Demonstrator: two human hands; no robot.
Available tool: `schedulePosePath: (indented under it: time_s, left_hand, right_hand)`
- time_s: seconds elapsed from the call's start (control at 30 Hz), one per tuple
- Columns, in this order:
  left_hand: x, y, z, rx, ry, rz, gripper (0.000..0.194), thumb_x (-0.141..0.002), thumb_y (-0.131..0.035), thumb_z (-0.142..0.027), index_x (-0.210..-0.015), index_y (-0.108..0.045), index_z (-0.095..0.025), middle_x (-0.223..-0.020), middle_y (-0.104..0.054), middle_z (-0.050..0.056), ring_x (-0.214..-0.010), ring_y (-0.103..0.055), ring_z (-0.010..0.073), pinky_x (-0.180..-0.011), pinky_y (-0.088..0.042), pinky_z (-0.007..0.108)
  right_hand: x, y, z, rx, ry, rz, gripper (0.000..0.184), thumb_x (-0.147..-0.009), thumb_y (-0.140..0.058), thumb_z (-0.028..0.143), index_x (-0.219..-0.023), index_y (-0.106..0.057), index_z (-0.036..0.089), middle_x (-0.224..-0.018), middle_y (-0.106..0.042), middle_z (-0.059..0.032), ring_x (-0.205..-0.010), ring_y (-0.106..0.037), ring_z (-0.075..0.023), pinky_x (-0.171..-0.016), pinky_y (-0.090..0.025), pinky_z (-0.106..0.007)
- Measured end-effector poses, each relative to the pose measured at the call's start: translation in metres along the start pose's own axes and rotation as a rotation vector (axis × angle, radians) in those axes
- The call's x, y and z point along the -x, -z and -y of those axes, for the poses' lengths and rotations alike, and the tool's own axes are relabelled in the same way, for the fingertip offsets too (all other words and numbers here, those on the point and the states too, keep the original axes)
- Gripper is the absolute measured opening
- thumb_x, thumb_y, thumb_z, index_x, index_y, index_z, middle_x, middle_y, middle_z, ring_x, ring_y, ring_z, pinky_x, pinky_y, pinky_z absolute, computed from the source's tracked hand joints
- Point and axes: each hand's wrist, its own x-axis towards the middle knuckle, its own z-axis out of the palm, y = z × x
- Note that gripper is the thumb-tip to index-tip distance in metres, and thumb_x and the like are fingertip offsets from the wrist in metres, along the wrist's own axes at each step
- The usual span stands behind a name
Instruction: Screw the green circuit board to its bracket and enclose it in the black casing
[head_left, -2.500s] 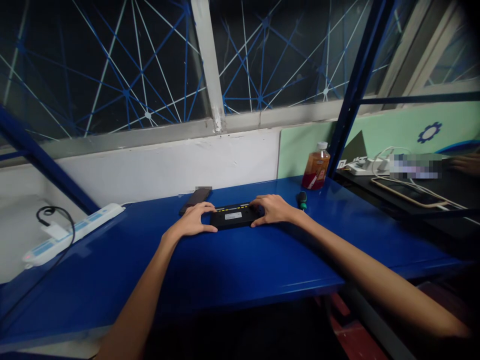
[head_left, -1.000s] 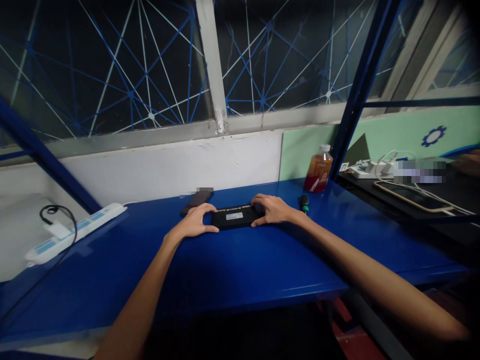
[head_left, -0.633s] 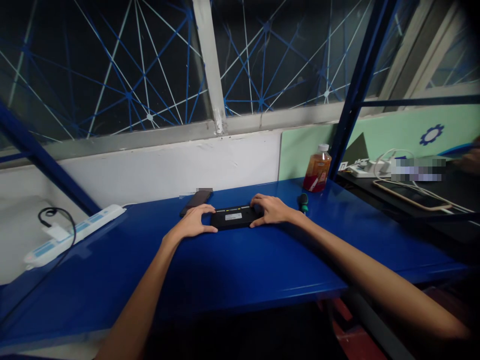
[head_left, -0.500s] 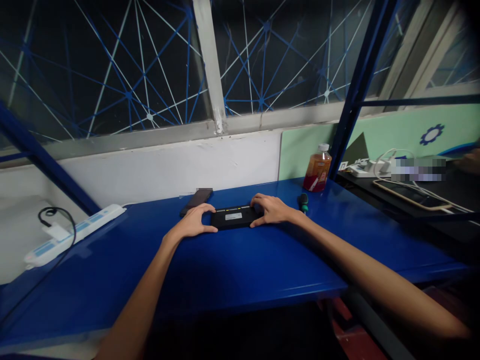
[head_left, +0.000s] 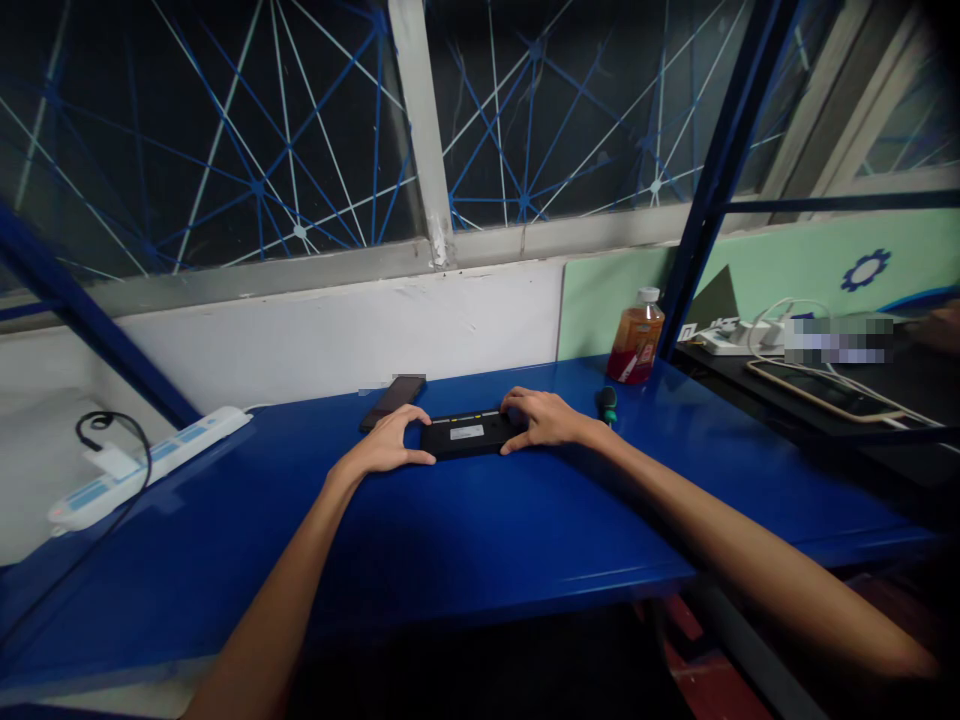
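Observation:
A flat black rectangular device [head_left: 487,440] with a white label and small yellow marks along its far edge lies on the blue table [head_left: 465,530]. Its left end is held by my left hand [head_left: 390,440], fingers at the far corner and thumb at the near one. At the opposite end, my right hand [head_left: 540,420] grips it the same way, hiding that end in part. Just behind my left hand lies a dark smartphone [head_left: 394,400]. Right of my right hand is a black-and-green handle, seemingly of a screwdriver [head_left: 607,404], its far part partly unclear.
A bottle of reddish drink [head_left: 637,335] stands at the back right. On the left lies a white power strip [head_left: 180,455] with a black cable. A neighbouring dark table holds a phone [head_left: 825,390], white cables and another power strip [head_left: 739,338]. Blue frame posts [head_left: 712,170] flank the table.

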Motion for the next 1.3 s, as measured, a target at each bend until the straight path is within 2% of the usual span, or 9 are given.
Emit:
schedulePosePath:
  time_s: [0.47,0.77,1.3]
  left_hand:
    - [0.001,0.000,0.005,-0.015,0.014,0.048,0.054,-0.067,-0.068,-0.052,-0.111,-0.051,-0.026,-0.125,-0.050,0.007,-0.114,-0.048,0.0295,-0.096,-0.035,0.041]
    - [0.003,0.002,0.002,0.005,0.070,0.063,0.057,-0.066,-0.067,-0.054,-0.115,-0.050,-0.028,-0.126,-0.049,0.007,-0.116,-0.046,0.0336,-0.094,-0.037,0.045]
    - [0.003,0.000,0.001,-0.073,0.018,0.026,0.058,-0.066,-0.068,-0.055,-0.115,-0.053,-0.026,-0.128,-0.051,0.007,-0.117,-0.047,0.0316,-0.098,-0.034,0.044]
  right_hand:
    - [0.002,0.009,0.007,-0.073,-0.029,0.052,0.067,-0.058,-0.070,0.069,-0.103,-0.059,0.020,-0.102,-0.058,-0.0065,-0.079,-0.056,-0.0205,-0.063,-0.041,-0.029]
    - [0.003,0.011,0.009,-0.077,-0.035,0.049,0.069,-0.058,-0.071,0.069,-0.105,-0.057,0.020,-0.101,-0.058,-0.0066,-0.081,-0.056,-0.0210,-0.063,-0.040,-0.029]
    - [0.003,0.007,0.008,0.016,-0.014,0.020,0.070,-0.060,-0.067,0.072,-0.107,-0.059,0.020,-0.105,-0.060,-0.0076,-0.082,-0.059,-0.0228,-0.058,-0.038,-0.028]
